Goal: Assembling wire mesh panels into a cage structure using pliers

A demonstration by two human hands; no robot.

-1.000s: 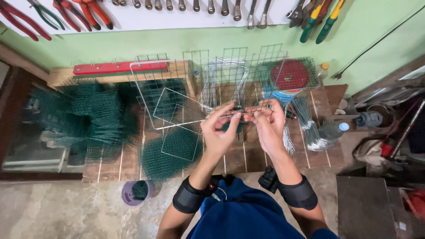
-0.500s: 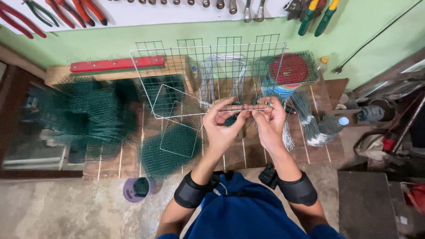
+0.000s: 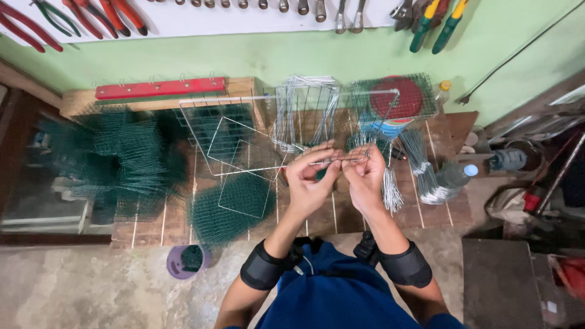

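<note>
**Both hands pinched on a wire frame over a crowded bench**

At the far left of the wooden bench (image 3: 451,131) sits a heap of green mesh panels (image 3: 116,158), with a red bar (image 3: 159,88) behind it and a purple cup (image 3: 183,261) on the floor below. Next comes the silver wire frame (image 3: 244,143), lifted and tilted above a loose green mesh square (image 3: 228,207). The left hand (image 3: 311,183) is closed, fingertips pinching the frame's near edge wire; the right hand (image 3: 365,180) is closed just beside it on the same wire, thumb and fingers pressed together. Whether a small clip or a tool sits between the fingers is too small to tell. Behind the hands stands a bundle of bent wire pieces (image 3: 304,109), then a wire cage holding a red disc (image 3: 399,97), and a sheaf of straight wires (image 3: 420,167) beside a plastic bottle (image 3: 454,176).

In my judgement the frame's free far end could swing and snag the mesh below or knock the bundle, since only one edge is held. Cut wire ends could also prick bare fingertips if the grip slips.
</note>
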